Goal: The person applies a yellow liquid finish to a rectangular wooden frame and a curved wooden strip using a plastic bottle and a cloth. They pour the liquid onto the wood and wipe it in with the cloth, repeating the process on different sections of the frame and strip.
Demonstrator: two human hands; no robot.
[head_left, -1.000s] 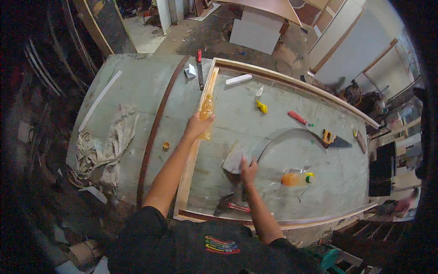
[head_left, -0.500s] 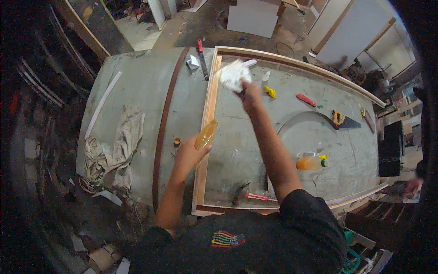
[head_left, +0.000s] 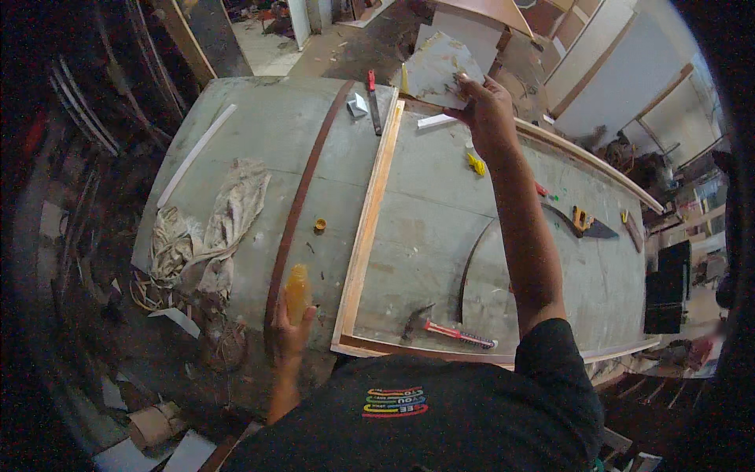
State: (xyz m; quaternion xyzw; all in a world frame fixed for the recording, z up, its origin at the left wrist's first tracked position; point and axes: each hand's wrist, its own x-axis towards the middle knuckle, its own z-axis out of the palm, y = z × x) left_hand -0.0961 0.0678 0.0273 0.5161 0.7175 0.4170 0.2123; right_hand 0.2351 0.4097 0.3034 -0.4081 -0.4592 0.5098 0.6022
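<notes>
My left hand (head_left: pixel 291 334) is wrapped round a clear bottle of amber liquid (head_left: pixel 297 293), held upright over the near part of the table, left of a wooden frame (head_left: pixel 363 252). A small yellow cap (head_left: pixel 320 225) lies on the tabletop beyond the bottle. My right arm is stretched far forward. In my right hand (head_left: pixel 487 110) is a flat, pale, angular piece of sheet (head_left: pixel 442 67), pinched by its near right edge and raised over the frame's far side. Brownish smears mark its surface.
Inside the frame lie a hammer (head_left: pixel 456 333), a yellow item (head_left: pixel 476 164) and a handsaw (head_left: pixel 594 225). Left of it are a red-handled tool (head_left: pixel 373 102), a brown strip (head_left: pixel 303 185), a crumpled cloth (head_left: pixel 224 220) and a white strip (head_left: pixel 197 155).
My left hand has drawn the bottle back toward me and left, off the frame's side. My right hand has carried the pale sheet farther forward and right. The view has shifted slightly.
</notes>
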